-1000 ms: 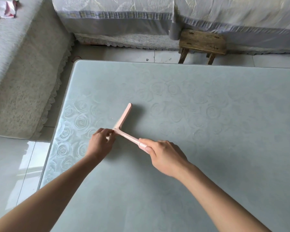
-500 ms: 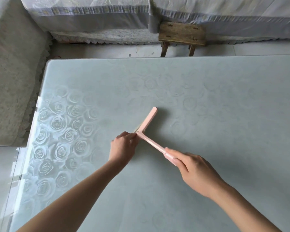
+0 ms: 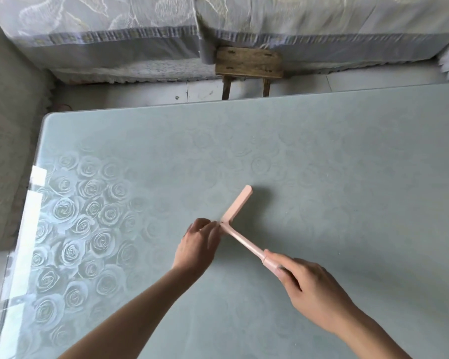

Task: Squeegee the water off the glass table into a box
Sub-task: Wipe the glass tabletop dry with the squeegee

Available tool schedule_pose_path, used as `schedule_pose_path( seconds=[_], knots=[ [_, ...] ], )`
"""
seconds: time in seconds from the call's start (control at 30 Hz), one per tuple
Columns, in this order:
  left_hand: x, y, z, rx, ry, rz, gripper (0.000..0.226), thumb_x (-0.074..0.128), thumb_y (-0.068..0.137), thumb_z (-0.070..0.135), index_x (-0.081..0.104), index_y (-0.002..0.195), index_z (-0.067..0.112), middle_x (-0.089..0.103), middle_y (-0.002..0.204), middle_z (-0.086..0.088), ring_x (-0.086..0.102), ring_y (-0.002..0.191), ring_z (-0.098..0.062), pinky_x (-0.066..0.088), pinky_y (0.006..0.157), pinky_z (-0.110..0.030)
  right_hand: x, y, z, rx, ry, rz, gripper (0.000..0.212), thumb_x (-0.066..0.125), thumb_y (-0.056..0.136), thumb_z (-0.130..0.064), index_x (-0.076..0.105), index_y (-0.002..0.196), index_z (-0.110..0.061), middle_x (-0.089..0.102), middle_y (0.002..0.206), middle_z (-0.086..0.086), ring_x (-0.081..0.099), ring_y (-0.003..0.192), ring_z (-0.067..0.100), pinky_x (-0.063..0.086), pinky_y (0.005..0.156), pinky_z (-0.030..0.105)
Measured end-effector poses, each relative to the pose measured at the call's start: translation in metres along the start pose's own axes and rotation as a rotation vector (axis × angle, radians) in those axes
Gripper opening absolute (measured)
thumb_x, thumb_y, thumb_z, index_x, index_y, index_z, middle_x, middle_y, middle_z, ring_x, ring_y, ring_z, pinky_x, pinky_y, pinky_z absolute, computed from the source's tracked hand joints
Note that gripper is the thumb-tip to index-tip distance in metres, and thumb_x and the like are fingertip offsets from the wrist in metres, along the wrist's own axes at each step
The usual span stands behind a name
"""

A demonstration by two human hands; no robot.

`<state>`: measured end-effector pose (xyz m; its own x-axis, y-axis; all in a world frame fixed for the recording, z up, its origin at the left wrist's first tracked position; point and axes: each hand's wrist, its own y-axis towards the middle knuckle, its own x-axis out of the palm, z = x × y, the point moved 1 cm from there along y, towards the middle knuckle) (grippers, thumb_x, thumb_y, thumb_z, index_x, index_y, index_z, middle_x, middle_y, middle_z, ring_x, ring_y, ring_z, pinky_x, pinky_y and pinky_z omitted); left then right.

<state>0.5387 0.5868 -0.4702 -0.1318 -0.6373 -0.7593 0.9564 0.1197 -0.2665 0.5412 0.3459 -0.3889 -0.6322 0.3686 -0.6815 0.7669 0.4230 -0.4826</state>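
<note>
No legible text, labels, brands, numbers or signs on any surface in view.

Table [image 3: 347,164]: frosted glass top, pale grey-green, rounded far-left corner. Rose pattern across it, sharpest left of the left hand [image 3: 200,244], faint beyond the right hand [image 3: 311,288]. Glare strip along the edge far left of both hands. On it: pink squeegee [image 3: 237,206], head just beyond the left fingertips, handle running back into the right hand.

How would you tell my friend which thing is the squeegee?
Find the glass table patterned with roses. Near its middle, two hands hold a T-shaped squeegee: the right hand grips the handle, the left hand pinches the crossbar. It is the only pink thing.
</note>
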Motion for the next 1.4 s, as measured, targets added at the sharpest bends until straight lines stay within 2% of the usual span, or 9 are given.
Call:
schedule_pose_path(
  seconds=[0.23, 0.37, 0.5, 0.67, 0.77, 0.87, 0.97, 1.17, 1.4],
  knots=[
    [-0.032, 0.000, -0.054, -0.058, 0.165, -0.040, 0.032, 0.049, 0.096, 0.016, 0.055, 0.127, 0.005, 0.065, 0.116, -0.010, 0.053, 0.112, -0.032, 0.050, 0.080, -0.043, 0.037, 0.037, -0.054, -0.117, -0.009, -0.019, 0.046, 0.041, 0.097, -0.036, 0.032, 0.141, -0.046, 0.059, 0.105, 0.006, 0.057, 0.098, 0.028, 0.042, 0.078, 0.032],
    [-0.023, -0.003, -0.042, -0.032, 0.092, -0.010, 0.035, 0.059, 0.092, 0.014, 0.061, 0.126, 0.008, 0.067, 0.118, -0.008, 0.059, 0.109, -0.031, 0.047, 0.086, -0.037, 0.042, 0.018, -0.041, -0.047, 0.043, -0.009, 0.046, 0.043, 0.098, -0.034, 0.033, 0.141, -0.048, 0.058, 0.106, 0.002, 0.056, 0.100, 0.023, 0.041, 0.081, 0.029],
    [0.012, -0.016, -0.011, 0.049, 0.031, -0.055, 0.034, 0.057, 0.092, 0.018, 0.061, 0.125, 0.017, 0.069, 0.112, -0.004, 0.060, 0.105, -0.029, 0.046, 0.082, -0.033, 0.033, -0.024, -0.010, 0.063, 0.092, 0.012, 0.046, 0.051, 0.095, -0.031, 0.039, 0.135, -0.051, 0.061, 0.120, -0.007, 0.058, 0.108, 0.013, 0.043, 0.089, 0.026],
    [0.029, -0.026, 0.009, 0.037, -0.009, -0.125, 0.023, 0.047, 0.097, 0.024, 0.058, 0.117, 0.021, 0.066, 0.103, 0.001, 0.059, 0.097, -0.028, 0.045, 0.075, -0.034, 0.029, -0.051, -0.007, 0.130, -0.002, 0.041, 0.051, 0.051, 0.094, -0.032, 0.032, 0.136, -0.053, 0.062, 0.104, -0.004, 0.059, 0.092, 0.015, 0.046, 0.081, 0.029],
    [0.001, -0.023, -0.009, 0.017, -0.062, -0.042, 0.027, 0.053, 0.093, 0.018, 0.060, 0.120, 0.018, 0.067, 0.106, -0.003, 0.060, 0.097, -0.030, 0.048, 0.075, -0.034, 0.026, -0.033, -0.039, 0.043, -0.004, 0.057, 0.047, 0.051, 0.095, -0.032, 0.037, 0.137, -0.050, 0.060, 0.096, -0.005, 0.058, 0.086, 0.016, 0.046, 0.077, 0.031],
    [-0.049, -0.019, -0.053, -0.004, -0.019, 0.058, 0.038, 0.060, 0.088, 0.011, 0.061, 0.126, 0.016, 0.067, 0.114, -0.007, 0.063, 0.101, -0.032, 0.050, 0.079, -0.036, 0.038, 0.007, -0.087, -0.082, -0.003, 0.055, 0.046, 0.048, 0.096, -0.032, 0.038, 0.139, -0.045, 0.062, 0.105, 0.000, 0.059, 0.096, 0.021, 0.046, 0.081, 0.032],
    [-0.107, -0.017, -0.112, -0.123, 0.034, 0.150, 0.035, 0.063, 0.085, 0.006, 0.065, 0.118, 0.014, 0.070, 0.105, -0.011, 0.066, 0.092, -0.036, 0.050, 0.072, -0.038, 0.068, 0.057, -0.156, -0.190, -0.018, 0.017, 0.047, 0.044, 0.097, -0.033, 0.035, 0.143, -0.040, 0.061, 0.110, 0.008, 0.057, 0.101, 0.030, 0.045, 0.083, 0.035],
    [-0.153, 0.004, -0.183, -0.253, 0.181, 0.177, 0.031, 0.057, 0.092, 0.015, 0.063, 0.122, 0.016, 0.069, 0.109, -0.011, 0.063, 0.095, -0.036, 0.047, 0.075, -0.039, 0.105, 0.116, -0.221, -0.240, -0.022, -0.031, 0.039, 0.043, 0.097, -0.028, 0.041, 0.136, -0.031, 0.060, 0.105, 0.014, 0.057, 0.097, 0.036, 0.048, 0.079, 0.038],
    [-0.132, 0.011, -0.166, -0.293, 0.068, 0.139, 0.018, 0.060, 0.091, 0.029, 0.073, 0.090, 0.015, 0.070, 0.077, -0.014, 0.062, 0.080, -0.038, 0.042, 0.067, -0.035, 0.109, 0.101, -0.184, -0.125, 0.022, -0.019, 0.047, 0.044, 0.098, -0.031, 0.035, 0.143, -0.041, 0.062, 0.109, 0.009, 0.056, 0.100, 0.028, 0.042, 0.079, 0.031]
  ],
)
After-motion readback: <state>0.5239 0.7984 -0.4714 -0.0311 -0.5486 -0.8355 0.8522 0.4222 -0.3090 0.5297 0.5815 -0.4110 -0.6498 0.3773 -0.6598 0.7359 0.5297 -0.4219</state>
